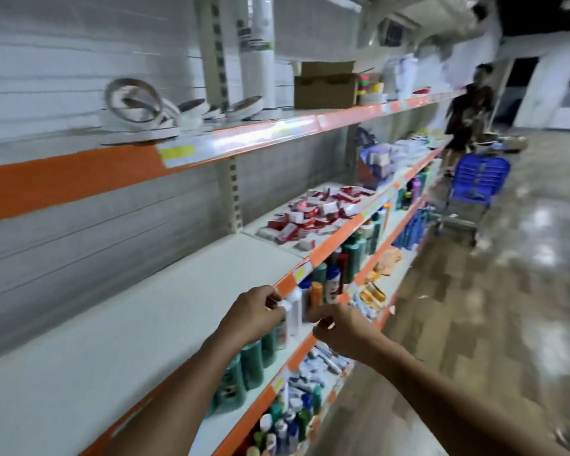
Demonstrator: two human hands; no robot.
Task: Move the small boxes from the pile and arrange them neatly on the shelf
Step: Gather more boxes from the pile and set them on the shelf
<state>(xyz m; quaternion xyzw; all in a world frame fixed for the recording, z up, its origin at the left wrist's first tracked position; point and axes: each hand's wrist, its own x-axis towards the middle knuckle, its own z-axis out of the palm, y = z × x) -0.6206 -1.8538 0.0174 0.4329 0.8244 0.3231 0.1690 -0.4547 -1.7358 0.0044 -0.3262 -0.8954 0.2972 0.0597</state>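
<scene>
Clearly the pile of small boxes (320, 217) lies well beyond both hands, up and to the right of them in the frame, on the same white shelf (165, 327) whose orange front edge runs diagonally from lower left toward upper right. The left hand (255, 314) sits at that edge near the frame's centre, fingers curled against the orange strip; whether it pinches the strip or a label I cannot tell through the blur. The right hand (338, 329) hovers just beside it, a little lower and to the right, fingers bent with the tips drawn together, and I cannot tell whether they hold anything. Neither carries a box. Going by their places in the frame, the right hand looks slightly nearer the pile, so a reach along the shelf edge toward the upper right would probably suit it.

The boxes are small, flat and oblong, red and white, heaped loosely at all angles with no common long axis. Between hands and pile the shelf surface is bare white, which seems the likely place for neat rows.
</scene>
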